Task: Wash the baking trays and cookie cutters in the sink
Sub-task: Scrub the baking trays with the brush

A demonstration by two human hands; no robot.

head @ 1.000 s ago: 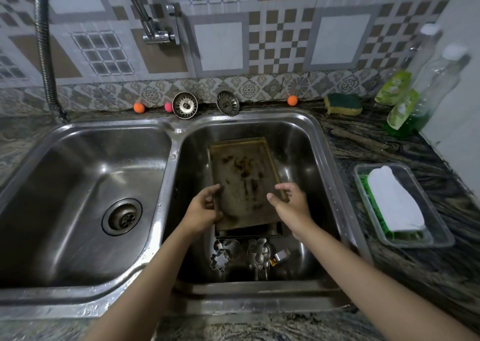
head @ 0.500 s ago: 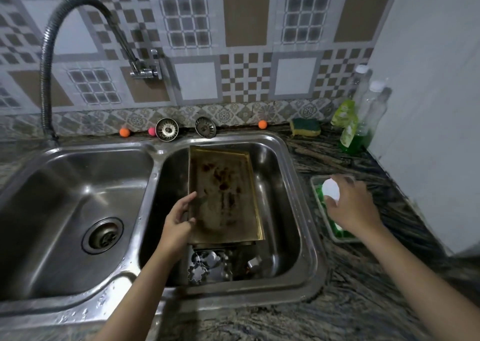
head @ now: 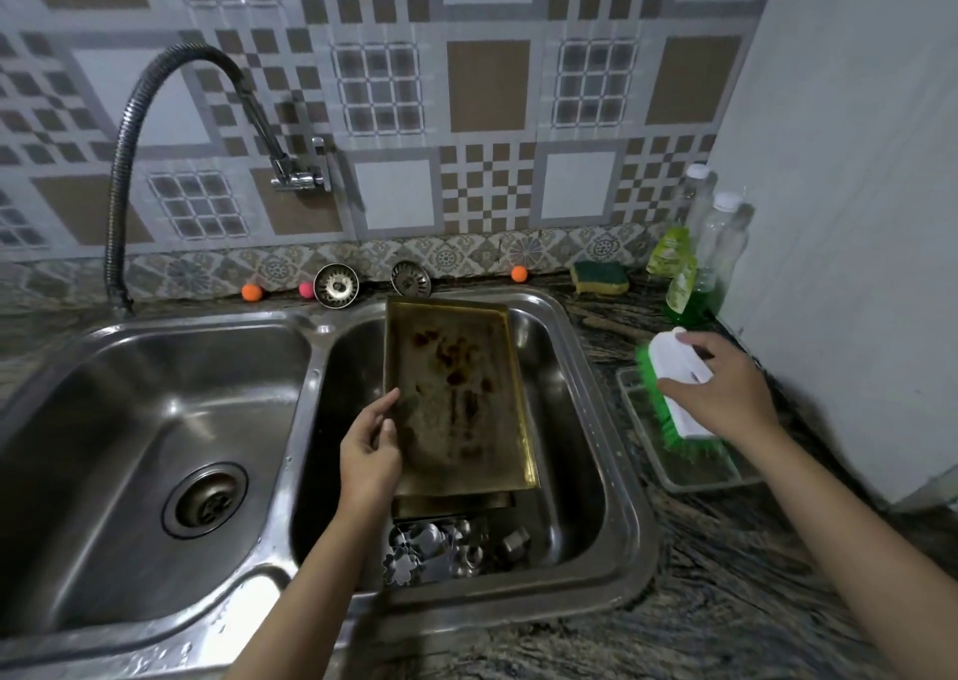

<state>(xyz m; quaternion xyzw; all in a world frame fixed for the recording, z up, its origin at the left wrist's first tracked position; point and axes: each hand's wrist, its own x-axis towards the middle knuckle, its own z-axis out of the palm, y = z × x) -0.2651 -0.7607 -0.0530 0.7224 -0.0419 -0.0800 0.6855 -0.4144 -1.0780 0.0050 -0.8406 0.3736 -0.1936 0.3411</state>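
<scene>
A stained, greasy baking tray (head: pixel 461 399) leans tilted in the right sink basin (head: pixel 565 451), its far end on the back rim. My left hand (head: pixel 370 451) grips its left edge. A second tray's edge (head: pixel 451 504) shows beneath it. Several metal cookie cutters (head: pixel 440 550) lie at the basin's front. My right hand (head: pixel 723 394) holds a white scrubbing brush (head: pixel 676 384) with green bristles, lifted just above a clear plastic dish (head: pixel 689 477) on the counter.
The left basin (head: pixel 155 446) has an open drain. A flexible faucet (head: pixel 155 130) arches over it. Two strainer plugs (head: pixel 337 285) and small orange and pink balls (head: pixel 252 291) sit behind the sink. A sponge (head: pixel 599 277) and soap bottles (head: pixel 689 275) stand at the back right by the wall.
My right hand left the tray, reached to the plastic dish and has picked up the brush. My left hand keeps the tray, now raised more upright. The view has tilted up.
</scene>
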